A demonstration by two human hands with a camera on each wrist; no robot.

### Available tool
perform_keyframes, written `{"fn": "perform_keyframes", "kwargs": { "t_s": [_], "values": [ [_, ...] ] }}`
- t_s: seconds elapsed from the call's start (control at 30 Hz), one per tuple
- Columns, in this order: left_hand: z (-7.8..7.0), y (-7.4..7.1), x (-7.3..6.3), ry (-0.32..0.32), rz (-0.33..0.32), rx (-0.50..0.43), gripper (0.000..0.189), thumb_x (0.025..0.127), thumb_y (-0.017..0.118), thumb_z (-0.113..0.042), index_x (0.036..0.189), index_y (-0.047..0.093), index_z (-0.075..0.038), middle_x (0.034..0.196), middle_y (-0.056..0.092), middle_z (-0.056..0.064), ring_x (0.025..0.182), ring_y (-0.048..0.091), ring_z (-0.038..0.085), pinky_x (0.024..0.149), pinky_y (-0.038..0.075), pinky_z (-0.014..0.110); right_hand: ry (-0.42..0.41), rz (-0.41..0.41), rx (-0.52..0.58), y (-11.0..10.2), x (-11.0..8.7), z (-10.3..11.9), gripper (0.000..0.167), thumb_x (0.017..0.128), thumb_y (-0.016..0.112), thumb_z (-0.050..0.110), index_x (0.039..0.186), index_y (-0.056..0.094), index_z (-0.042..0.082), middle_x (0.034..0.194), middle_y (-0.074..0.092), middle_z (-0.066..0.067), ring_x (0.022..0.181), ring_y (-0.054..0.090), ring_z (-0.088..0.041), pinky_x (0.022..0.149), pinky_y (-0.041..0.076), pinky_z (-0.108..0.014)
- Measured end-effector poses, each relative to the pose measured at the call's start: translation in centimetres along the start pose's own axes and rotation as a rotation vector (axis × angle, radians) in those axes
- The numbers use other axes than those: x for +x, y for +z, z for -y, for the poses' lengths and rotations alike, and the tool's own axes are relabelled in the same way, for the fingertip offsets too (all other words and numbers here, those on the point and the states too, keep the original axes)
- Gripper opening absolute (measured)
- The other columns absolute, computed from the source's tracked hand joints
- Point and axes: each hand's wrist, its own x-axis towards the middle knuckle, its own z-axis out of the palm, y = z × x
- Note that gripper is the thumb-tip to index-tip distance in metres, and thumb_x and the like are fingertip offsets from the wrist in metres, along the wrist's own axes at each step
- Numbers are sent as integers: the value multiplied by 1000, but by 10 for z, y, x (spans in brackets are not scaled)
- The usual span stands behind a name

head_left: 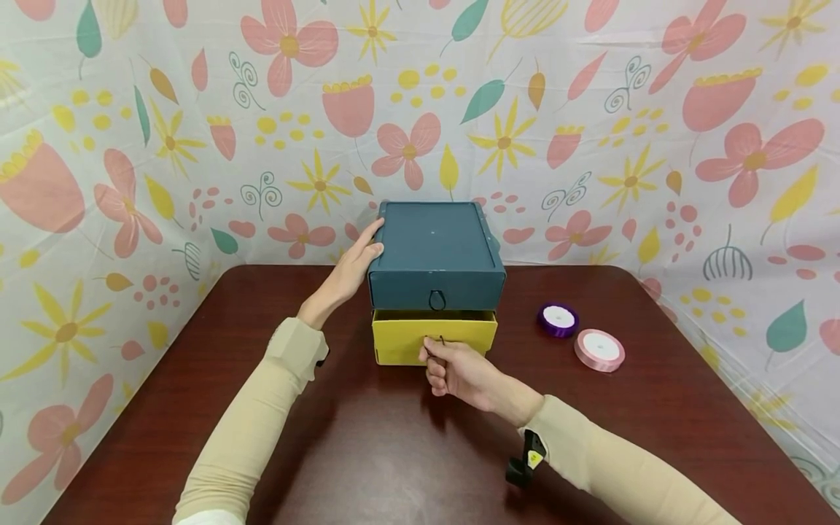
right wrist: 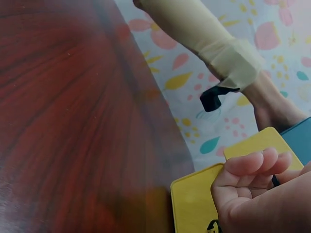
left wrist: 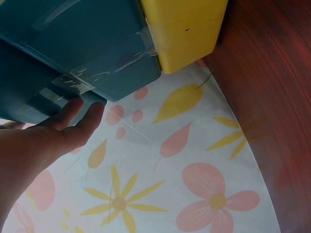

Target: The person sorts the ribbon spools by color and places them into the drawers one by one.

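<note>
A two-tier drawer box stands at the middle of the table, a dark blue upper drawer [head_left: 407, 290] above a yellow lower drawer [head_left: 400, 339]. The yellow drawer is slid partly out, its top edge showing a gap under the blue tier. My right hand [head_left: 466, 375] pinches the black loop pull [head_left: 441, 340] on the yellow front between thumb and forefinger, the other fingers curled. Against the blue tier's upper left side rests my left hand [head_left: 351, 270], fingers extended; the left wrist view shows its fingertips [left wrist: 97, 114] at the blue wall.
To the right on the dark wooden table [head_left: 367, 452] lie a purple ribbon spool [head_left: 558, 319] and a pink ribbon spool [head_left: 599, 350]. Behind the table hangs a flower-patterned cloth [head_left: 420, 95]. Another black loop [head_left: 437, 300] hangs on the blue front.
</note>
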Motion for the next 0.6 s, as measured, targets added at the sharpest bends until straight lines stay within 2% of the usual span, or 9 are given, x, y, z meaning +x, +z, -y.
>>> {"fn": "perform_keyframes", "kwargs": {
  "t_s": [0.1,0.17,0.4,0.6],
  "values": [
    [14,-1,7,8,-7,-10,58,105,29,-33,157,7,-25,162,17,9,144,31,31,116,27,52,-5,-1,-12,2,-4,-3,28,104,40,34,90,55,14,59,39,5,53,40,-10,56,37,-25],
    [17,0,8,15,-11,-12,57,104,29,-36,157,8,-28,162,16,7,145,30,30,116,26,52,-12,3,-20,3,-6,-4,29,104,40,34,89,55,14,59,39,5,52,40,-10,56,37,-25],
    [17,1,7,26,-26,-10,58,103,31,-42,156,10,-31,163,15,2,146,28,27,117,24,51,-21,18,-45,7,-15,-10,30,104,40,35,89,55,14,58,39,5,52,41,-10,56,38,-25],
    [16,1,7,13,-24,-23,58,104,30,-39,157,10,-29,163,11,2,147,25,27,118,23,50,-18,29,-54,11,-22,-13,31,103,41,37,89,55,13,58,39,6,52,41,-11,56,38,-26]
  ]
}}
